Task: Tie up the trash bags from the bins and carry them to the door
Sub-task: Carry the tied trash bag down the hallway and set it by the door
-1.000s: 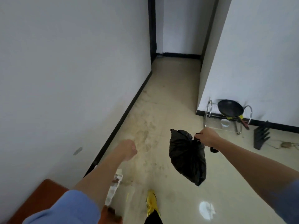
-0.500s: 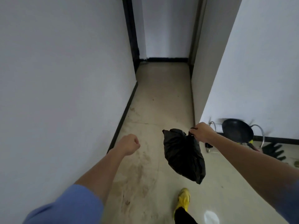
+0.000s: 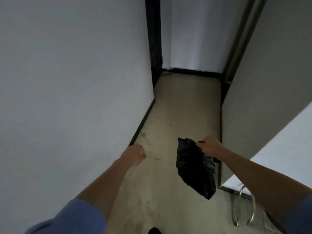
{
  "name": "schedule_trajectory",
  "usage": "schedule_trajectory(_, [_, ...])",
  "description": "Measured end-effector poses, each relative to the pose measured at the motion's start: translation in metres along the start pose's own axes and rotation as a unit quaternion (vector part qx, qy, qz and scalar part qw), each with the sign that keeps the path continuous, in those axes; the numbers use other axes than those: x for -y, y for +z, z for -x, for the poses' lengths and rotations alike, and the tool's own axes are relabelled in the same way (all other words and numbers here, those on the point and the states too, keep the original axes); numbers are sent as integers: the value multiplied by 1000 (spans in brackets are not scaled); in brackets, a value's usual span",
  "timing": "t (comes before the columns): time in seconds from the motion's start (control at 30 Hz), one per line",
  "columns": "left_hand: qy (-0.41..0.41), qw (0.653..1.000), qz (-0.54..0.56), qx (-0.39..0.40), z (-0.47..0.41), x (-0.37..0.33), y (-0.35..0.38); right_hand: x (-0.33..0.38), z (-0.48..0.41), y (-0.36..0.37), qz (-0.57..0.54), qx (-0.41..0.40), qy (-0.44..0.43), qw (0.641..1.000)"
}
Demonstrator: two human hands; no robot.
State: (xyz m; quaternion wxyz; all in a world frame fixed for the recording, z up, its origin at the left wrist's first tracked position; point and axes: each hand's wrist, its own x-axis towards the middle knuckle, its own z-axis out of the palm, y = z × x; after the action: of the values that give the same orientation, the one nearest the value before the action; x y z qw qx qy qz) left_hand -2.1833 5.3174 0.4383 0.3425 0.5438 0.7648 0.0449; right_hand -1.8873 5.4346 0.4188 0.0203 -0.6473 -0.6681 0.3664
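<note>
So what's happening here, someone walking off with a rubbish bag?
Yes. A person is in a narrow hallway, holding a black trash bag by its gathered top in the right hand; the bag hangs clear of the floor. The left hand is a closed fist, seemingly empty. A metal rack stands by the right wall.

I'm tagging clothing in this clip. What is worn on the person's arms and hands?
Both arms have short blue sleeves: the left sleeve ends above the elbow, and only the edge of the right sleeve shows at the frame's corner. The forearms are bare. The left hand and the right hand are bare too, with no gloves; no watch, ring or band is visible.
</note>
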Motion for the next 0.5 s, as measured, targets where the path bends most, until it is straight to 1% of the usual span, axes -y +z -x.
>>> schedule_trajectory(0.13, [-29, 1000, 12, -1, -105, -11, -33, 27, -116, -32, -13, -9, -9, 1000])
schedule_trajectory(0.27, [-39, 999, 15, 4, -228, -22, -63, 48, -235, -54, -16, 2, 0, 1000])
schedule_trajectory(0.4, [-41, 999, 0, 28, -339, -48, -114, 83, -336, -89, -5, 20, 10, 1000])
schedule_trajectory(0.5, [-37, 999, -5, 28, -409, -75, -159, 111, -403, -123, -41, 5, 15, 999])
